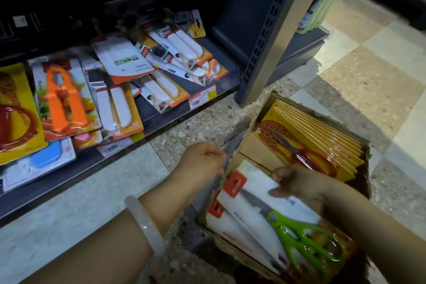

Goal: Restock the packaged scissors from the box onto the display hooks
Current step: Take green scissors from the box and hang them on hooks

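The right hand [299, 185] reaches into the open brown cardboard box [258, 113] on the speckled stone floor [189, 127], its fingers curled over the top edge of the frontmost white card pack holding green-handled scissors [272, 210], thumb on the card face; it appears to be gripping that pack, though the image is blurred here. The left hand [200, 161], with a pale translucent bangle [145, 226] on its wrist, sits at the box's near-left rim, fingers loosely curled; whether it pinches the cardboard flap or merely rests against it cannot be told. Behind the green-handled packs stands a row of yellow giraffe-print cards with red-handled scissors [309, 145], filling the far end of the box. Beyond lies the dark bottom shelf [161, 108], strewn with carded white-handled peelers [179, 53] and an orange plastic kitchen tool on a card [64, 99]; no display hooks are in view. The step in hand looks like picking a pack from the box. The next move calls for lifting it free of its neighbours, then finding a hook and threading the red hang tab [235, 183].
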